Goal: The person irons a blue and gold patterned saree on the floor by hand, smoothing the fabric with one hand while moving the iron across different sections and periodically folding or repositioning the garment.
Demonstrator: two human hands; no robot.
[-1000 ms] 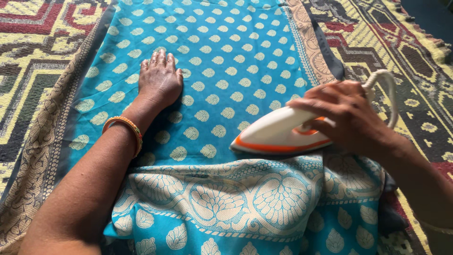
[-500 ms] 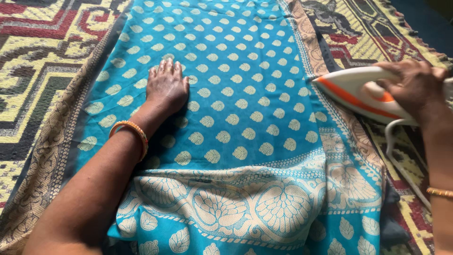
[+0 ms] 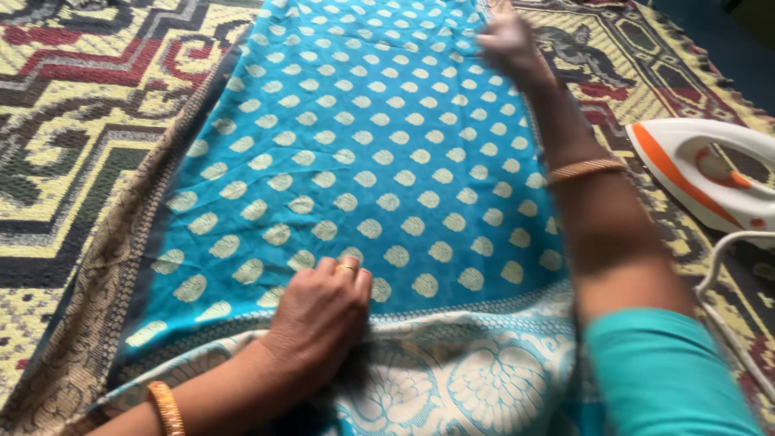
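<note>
The turquoise cloth with cream leaf dots and a beige woven border (image 3: 363, 161) lies spread over the patterned yellow, red and black woven mat (image 3: 73, 121). The left hand (image 3: 319, 311) presses on its near part, fingers curled, gripping nothing clearly. The right hand (image 3: 504, 40), blurred, reaches to the cloth's far right edge; its grip cannot be told. The white and orange electric iron (image 3: 710, 178) rests on the mat right of the cloth, untouched.
</note>
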